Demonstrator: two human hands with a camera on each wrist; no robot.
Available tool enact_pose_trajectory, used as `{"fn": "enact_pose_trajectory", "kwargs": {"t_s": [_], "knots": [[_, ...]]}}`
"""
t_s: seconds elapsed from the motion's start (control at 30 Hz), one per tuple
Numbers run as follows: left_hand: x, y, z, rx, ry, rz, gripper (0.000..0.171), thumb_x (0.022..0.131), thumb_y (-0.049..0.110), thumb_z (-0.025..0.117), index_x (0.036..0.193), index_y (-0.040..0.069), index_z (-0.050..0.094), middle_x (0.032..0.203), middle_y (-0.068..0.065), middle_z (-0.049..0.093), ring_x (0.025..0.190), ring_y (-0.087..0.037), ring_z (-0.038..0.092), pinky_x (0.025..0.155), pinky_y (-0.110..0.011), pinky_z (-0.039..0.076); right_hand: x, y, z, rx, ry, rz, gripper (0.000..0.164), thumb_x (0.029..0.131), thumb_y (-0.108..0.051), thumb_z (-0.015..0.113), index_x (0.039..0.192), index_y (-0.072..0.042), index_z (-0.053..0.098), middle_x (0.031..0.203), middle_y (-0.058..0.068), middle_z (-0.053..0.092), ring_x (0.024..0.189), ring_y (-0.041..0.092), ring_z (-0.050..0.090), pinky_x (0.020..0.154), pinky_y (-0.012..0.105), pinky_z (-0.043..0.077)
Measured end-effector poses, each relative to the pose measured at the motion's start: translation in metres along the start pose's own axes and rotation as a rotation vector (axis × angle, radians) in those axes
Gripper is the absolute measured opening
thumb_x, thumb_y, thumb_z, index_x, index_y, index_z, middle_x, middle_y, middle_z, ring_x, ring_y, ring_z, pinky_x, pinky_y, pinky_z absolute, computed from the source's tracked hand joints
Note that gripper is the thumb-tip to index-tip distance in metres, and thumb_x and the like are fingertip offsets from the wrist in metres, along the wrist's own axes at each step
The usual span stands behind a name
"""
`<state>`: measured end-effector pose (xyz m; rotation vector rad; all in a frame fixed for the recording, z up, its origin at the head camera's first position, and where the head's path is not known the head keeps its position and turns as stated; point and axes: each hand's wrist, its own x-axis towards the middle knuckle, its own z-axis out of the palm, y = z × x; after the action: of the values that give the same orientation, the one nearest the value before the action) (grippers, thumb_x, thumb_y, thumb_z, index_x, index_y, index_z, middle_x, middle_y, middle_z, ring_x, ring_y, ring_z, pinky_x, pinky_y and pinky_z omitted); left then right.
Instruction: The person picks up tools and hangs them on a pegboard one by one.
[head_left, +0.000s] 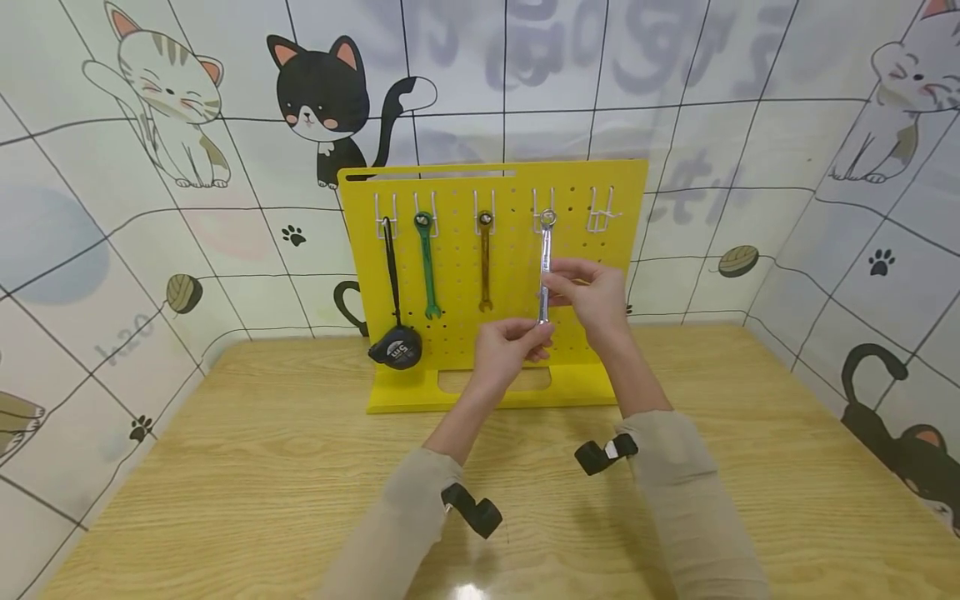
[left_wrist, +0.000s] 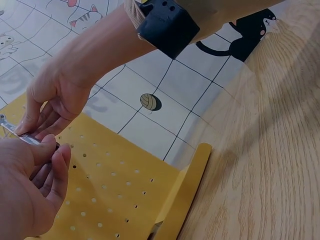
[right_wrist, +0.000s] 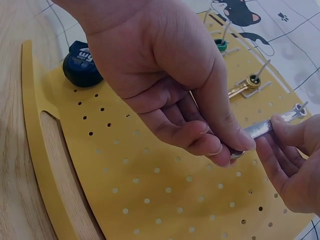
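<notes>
A silver combination wrench (head_left: 545,250) stands upright before the yellow pegboard (head_left: 517,292), its ring end at the second hook from the right. In the right wrist view a hook prong shows through that ring. My right hand (head_left: 597,300) pinches the shank around its middle. Lower down, my left hand (head_left: 506,350) pinches the open end between thumb and fingers, hiding most of it. Both hands appear close together on the wrench in the left wrist view, the left hand (left_wrist: 27,185) below the right hand (left_wrist: 62,92).
Left along the board hang a gold wrench (head_left: 485,262), a green wrench (head_left: 428,267) and a black tape measure (head_left: 397,347) on its strap. The far-right hook (head_left: 602,212) holds nothing. Under the board lies a wooden table (head_left: 285,467); a cat-print wall covering (head_left: 465,100) rises behind.
</notes>
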<state>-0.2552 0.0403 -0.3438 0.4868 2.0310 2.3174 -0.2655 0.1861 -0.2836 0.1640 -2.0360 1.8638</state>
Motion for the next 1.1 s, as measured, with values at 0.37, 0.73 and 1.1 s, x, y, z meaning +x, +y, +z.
{"fn": "enact_pose_trajectory", "kwargs": {"t_s": [0.37,0.73,1.1], "knots": [[0.007,-0.006,0.001,0.004,0.032,-0.017,0.02,0.093,0.017,0.075,0.098,-0.002,0.077,0.083,-0.011,0.074,0.065,-0.015,0.068,0.068,-0.028,0.06,0.01,0.01,0.003,0.042,-0.005,0.019,0.03,0.091,-0.01,0.077,0.113,0.009,0.071,0.087,0.001,0.072,0.068,0.015,0.071,0.074,0.033,0.061],[0.016,-0.016,-0.003,0.004,0.081,-0.022,0.024,0.093,0.02,0.075,0.097,-0.004,0.077,0.088,-0.018,0.074,0.064,-0.014,0.067,0.072,-0.035,0.061,0.018,0.017,0.007,0.115,-0.012,0.049,0.031,0.089,-0.005,0.077,0.113,0.012,0.068,0.084,0.0,0.072,0.067,0.016,0.071,0.072,0.033,0.061],[0.027,-0.019,0.002,-0.001,0.144,-0.085,0.025,0.092,0.022,0.076,0.095,-0.002,0.078,0.081,-0.011,0.073,0.066,-0.015,0.069,0.068,-0.028,0.06,0.024,0.02,0.009,0.069,0.007,0.067,0.031,0.09,-0.01,0.078,0.114,0.009,0.069,0.088,0.001,0.073,0.071,0.017,0.072,0.077,0.035,0.061]]}}
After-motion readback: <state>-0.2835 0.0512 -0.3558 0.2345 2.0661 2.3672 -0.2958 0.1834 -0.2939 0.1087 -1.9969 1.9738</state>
